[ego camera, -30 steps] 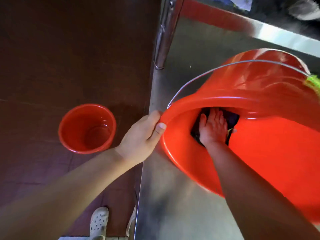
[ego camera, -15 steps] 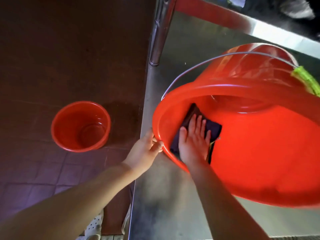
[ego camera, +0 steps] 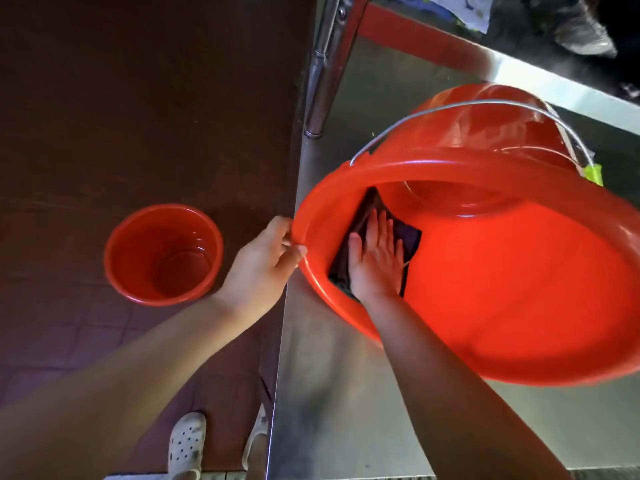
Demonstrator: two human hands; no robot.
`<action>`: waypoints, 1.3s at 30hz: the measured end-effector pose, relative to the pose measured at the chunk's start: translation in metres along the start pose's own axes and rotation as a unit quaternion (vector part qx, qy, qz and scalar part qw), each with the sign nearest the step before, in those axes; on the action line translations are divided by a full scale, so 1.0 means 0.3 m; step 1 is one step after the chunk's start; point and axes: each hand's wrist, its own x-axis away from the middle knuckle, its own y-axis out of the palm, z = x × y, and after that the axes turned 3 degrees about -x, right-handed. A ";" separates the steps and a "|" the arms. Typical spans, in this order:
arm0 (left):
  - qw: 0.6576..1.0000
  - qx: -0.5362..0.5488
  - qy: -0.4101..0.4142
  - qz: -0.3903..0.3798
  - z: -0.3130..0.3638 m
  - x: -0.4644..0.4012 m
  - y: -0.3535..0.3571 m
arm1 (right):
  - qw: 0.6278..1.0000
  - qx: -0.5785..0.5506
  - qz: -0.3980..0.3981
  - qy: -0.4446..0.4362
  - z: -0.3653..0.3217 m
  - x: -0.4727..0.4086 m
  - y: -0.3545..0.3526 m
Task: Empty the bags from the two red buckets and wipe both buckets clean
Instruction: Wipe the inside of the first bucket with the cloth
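A large red bucket (ego camera: 502,289) lies tipped on its side on the steel table (ego camera: 339,393), its mouth facing me and its wire handle arching over the top. My left hand (ego camera: 263,261) pinches the rim at the bucket's left edge. Inside, my right hand (ego camera: 375,259) lies flat with fingers spread, pressing a dark cloth (ego camera: 408,237) against the left inner wall. A smaller red bucket (ego camera: 162,254) stands upright on the floor at the left, with nothing visible in it.
A steel post (ego camera: 325,64) rises at the table's far left corner. The table's left edge runs just under my left hand. My white perforated shoes (ego camera: 187,445) stand on the dark tiled floor. Crumpled paper or bags (ego camera: 464,8) lie beyond the table's far edge.
My right hand and the cloth slid from deep in the bucket toward its left wall near the rim. My left hand's grip on the rim shifted lower as the bucket swung.
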 end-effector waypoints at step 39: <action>0.999 -0.012 0.030 0.016 0.080 -0.058 -0.036 | 0.997 0.068 -0.008 0.045 0.174 -0.261 -0.041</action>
